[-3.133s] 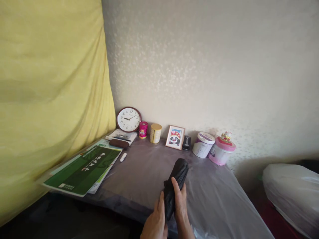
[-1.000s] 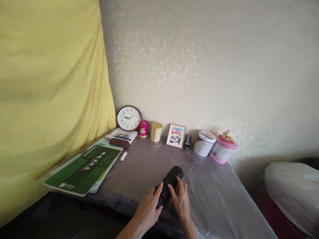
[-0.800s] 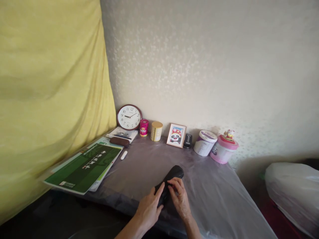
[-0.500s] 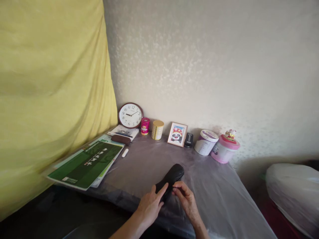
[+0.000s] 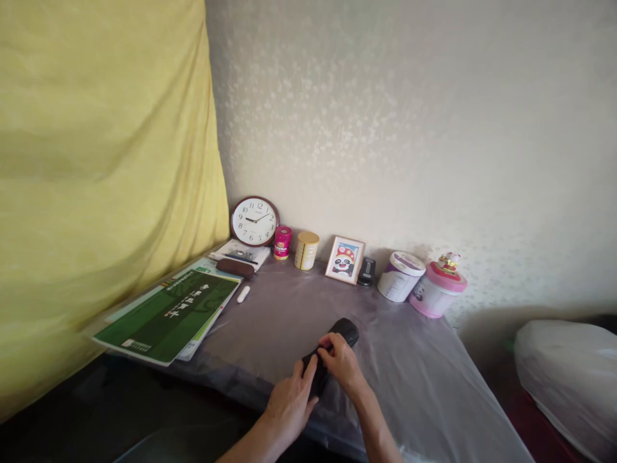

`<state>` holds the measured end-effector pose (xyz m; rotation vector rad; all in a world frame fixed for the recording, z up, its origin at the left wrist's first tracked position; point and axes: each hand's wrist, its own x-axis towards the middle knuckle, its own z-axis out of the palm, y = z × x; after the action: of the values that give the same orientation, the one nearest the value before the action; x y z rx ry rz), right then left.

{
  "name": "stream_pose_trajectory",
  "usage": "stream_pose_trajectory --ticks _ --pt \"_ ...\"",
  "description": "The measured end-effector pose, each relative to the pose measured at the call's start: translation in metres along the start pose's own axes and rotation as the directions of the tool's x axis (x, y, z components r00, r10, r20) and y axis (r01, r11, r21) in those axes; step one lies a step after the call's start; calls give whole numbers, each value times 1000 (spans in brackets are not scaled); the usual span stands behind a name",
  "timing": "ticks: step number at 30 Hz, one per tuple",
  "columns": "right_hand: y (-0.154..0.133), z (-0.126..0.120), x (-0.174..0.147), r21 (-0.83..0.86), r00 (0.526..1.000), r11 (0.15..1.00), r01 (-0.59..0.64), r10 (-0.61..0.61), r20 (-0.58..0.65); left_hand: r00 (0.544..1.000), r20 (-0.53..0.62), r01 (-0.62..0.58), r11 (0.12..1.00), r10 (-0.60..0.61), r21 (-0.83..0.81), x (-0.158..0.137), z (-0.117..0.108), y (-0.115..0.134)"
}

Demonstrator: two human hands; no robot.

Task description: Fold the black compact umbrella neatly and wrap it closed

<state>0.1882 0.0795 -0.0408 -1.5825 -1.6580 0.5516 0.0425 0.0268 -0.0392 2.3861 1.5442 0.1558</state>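
A black folded umbrella (image 5: 346, 330) lies slantwise on the covered table, its rounded far end pointing away to the right. Around its near part is my left hand (image 5: 290, 400), closed with the thumb on the near side and the fingers along the top. My right hand (image 5: 341, 361) reaches over the umbrella's middle from the right, fingers pinched against its surface close to the left fingertips. Any strap or edge in that pinch is hidden by the fingers.
A grey plastic-covered table (image 5: 409, 366) bears green-covered booklets (image 5: 178, 315), a brown case (image 5: 235, 267) and a small white object (image 5: 243, 294). Along the wall stand a clock (image 5: 255, 220), pink tin (image 5: 282, 243), yellow-lidded can (image 5: 306, 251), panda picture frame (image 5: 345, 259), black stapler-like object (image 5: 367, 272) and two tubs (image 5: 401, 276).
My right hand has moved left and a little up, from the umbrella's right side onto its top. The left hand stays on the umbrella. The view has shifted slightly.
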Motion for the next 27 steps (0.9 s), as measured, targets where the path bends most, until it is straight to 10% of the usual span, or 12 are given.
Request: stream_pose_trajectory --ticks 10,27 --pt "-1 -19 9 434 973 877 -206 231 -5 999 31 -17 983 23 -185 -29 -8 -32" --pt "-4 -8 2 -38 966 971 235 -229 117 982 -100 -162 986 157 -39 -23 8 -26"
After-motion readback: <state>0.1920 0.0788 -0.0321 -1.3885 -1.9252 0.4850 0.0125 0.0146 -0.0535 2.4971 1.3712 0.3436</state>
